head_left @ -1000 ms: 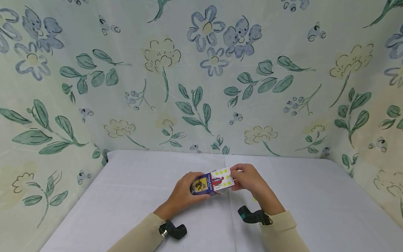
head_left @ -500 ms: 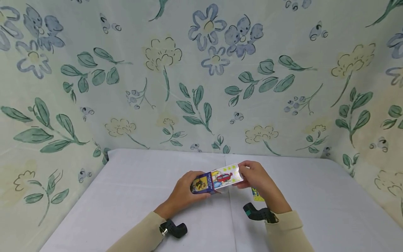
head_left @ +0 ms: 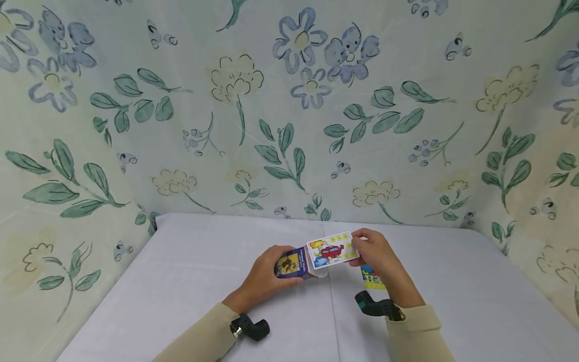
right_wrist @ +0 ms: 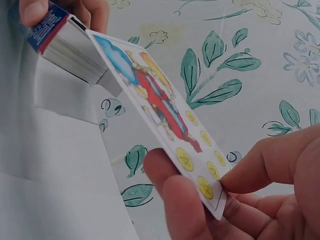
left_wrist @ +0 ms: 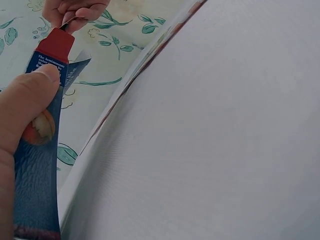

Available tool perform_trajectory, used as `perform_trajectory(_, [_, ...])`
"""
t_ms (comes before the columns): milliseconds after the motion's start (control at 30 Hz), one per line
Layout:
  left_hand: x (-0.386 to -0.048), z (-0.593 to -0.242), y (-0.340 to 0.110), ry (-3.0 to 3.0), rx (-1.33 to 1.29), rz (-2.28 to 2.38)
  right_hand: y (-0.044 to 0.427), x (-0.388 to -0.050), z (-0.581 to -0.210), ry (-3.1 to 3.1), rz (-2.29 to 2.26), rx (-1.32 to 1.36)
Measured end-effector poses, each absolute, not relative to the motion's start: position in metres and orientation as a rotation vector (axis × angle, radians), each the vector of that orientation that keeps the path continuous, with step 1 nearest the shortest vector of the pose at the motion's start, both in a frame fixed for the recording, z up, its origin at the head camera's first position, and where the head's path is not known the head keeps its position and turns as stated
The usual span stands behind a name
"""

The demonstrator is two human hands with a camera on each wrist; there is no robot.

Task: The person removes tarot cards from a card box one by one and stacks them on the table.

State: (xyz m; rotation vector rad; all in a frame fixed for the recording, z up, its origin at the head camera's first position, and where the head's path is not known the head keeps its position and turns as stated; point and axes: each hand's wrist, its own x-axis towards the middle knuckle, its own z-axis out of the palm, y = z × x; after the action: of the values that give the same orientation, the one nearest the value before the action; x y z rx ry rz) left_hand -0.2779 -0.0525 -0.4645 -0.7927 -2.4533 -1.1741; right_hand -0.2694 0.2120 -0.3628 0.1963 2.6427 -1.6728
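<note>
My left hand [head_left: 262, 274] grips a dark blue tarot card box [head_left: 289, 264], its thumb along the near side. The box lies tilted with its flap end toward the right, and the edges of a card stack [right_wrist: 75, 52] show inside its mouth in the right wrist view. Between thumb and fingers, my right hand [head_left: 376, 254] pinches a card [head_left: 332, 250] by its right end. A red-clad figure and several yellow discs are printed on it. In the right wrist view this card appears out of the box, with its far end close to the mouth.
Another card [head_left: 372, 278], yellow and blue, lies on the white tablecloth [head_left: 190, 301], partly behind the right forearm. Behind the table hangs a floral cloth [head_left: 289, 125]. Each wrist carries a black camera mount [head_left: 250, 328].
My right hand has moved right and slightly away, drawing the card out of the box. More of the card on the table shows. The left hand and box have stayed nearly still.
</note>
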Motion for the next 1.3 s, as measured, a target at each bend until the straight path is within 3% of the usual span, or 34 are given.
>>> perform_trajectory(833, [-0.278, -0.468, -0.053, -2.453, -0.758, -1.178, 0.232, -0.265, -0.361, 2.658, -1.721, 0.111])
perform_trajectory(1300, [-0.279, -0.465, -0.053, -2.425, -0.795, -1.194, 0.245, -0.263, -0.356, 2.693, -1.721, 0.207])
